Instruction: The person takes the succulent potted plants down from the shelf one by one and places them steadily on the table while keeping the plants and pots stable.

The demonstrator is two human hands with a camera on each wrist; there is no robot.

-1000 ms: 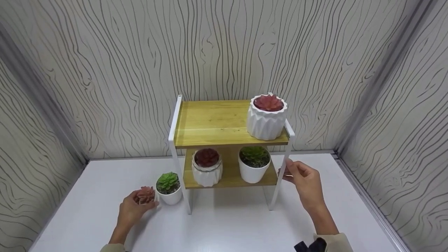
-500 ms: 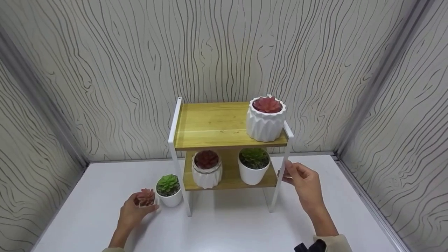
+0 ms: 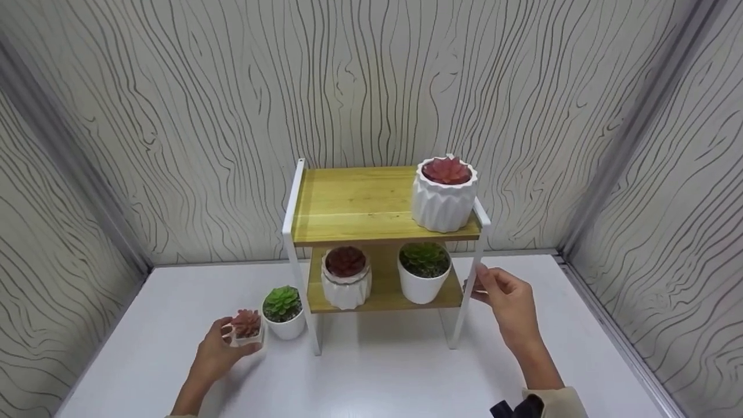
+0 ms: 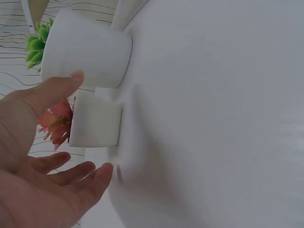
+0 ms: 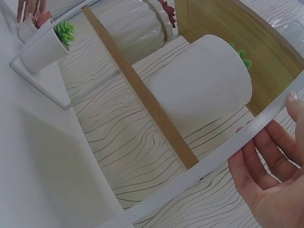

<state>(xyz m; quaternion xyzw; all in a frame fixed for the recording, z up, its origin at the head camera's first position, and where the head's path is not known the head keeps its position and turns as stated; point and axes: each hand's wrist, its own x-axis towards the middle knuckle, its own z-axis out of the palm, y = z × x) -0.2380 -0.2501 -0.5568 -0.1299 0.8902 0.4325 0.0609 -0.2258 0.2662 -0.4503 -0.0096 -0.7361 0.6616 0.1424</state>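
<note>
In the head view, a small square white pot with a pink succulent (image 3: pixel 247 325) stands on the table at the left. My left hand (image 3: pixel 217 351) is around it, and in the left wrist view the thumb and the spread fingers (image 4: pixel 97 183) stand apart from the pot (image 4: pixel 96 118). Touching or nearly touching it is a round white pot with a green succulent (image 3: pixel 284 316). On the right, my right hand (image 3: pixel 508 302) holds the white metal leg (image 3: pixel 471 284) of a two-tier wooden shelf (image 3: pixel 354 203), thumb on one side and fingers on the other.
A ridged white pot with a red succulent (image 3: pixel 444 200) sits on the top tier's right end. Below it are another ridged pot with a dark red succulent (image 3: pixel 346 287) and a smooth green-plant pot (image 3: pixel 422 284). Wood-patterned walls (image 3: pixel 371 81) enclose the white table (image 3: pixel 383 377).
My left hand's fingers have loosened from the small square pot, and more of the pot shows between them. The right hand stays at the shelf leg.
</note>
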